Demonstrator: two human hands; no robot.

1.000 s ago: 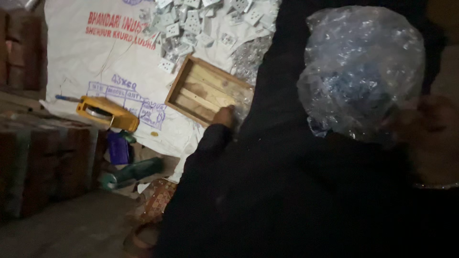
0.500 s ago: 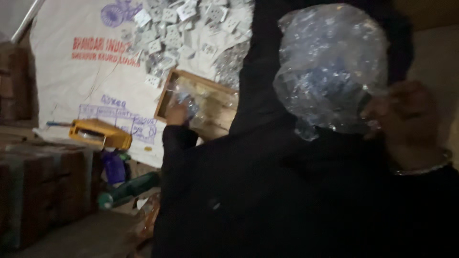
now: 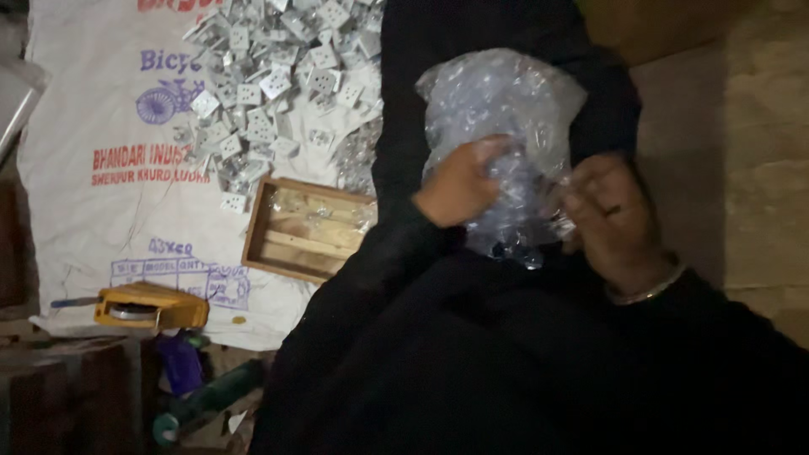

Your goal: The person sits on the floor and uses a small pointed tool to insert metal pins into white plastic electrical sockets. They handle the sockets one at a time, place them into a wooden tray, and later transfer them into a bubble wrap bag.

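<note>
A clear plastic bag [image 3: 506, 101] filled with small shiny metal parts rests on my lap over black cloth. My left hand [image 3: 459, 181] presses against the bag's lower left side, fingers curled into the plastic. My right hand [image 3: 611, 219], with a bangle at the wrist, grips the bag's lower right edge. Left of my lap, a shallow wooden tray [image 3: 303, 227] lies on a white printed sack [image 3: 109, 168]. A heap of square metal plates [image 3: 270, 76] with holes covers the sack above the tray.
A yellow tool [image 3: 147, 307] sits at the sack's lower edge. Below it lie a purple object [image 3: 181, 362] and a green bottle [image 3: 211, 396]. Dark wooden blocks [image 3: 59, 388] stand at the lower left. Bare floor [image 3: 758, 152] shows on the right.
My left hand has come from the wooden tray to the bag. The bag has been lowered to my lap, and both hands now hold it.
</note>
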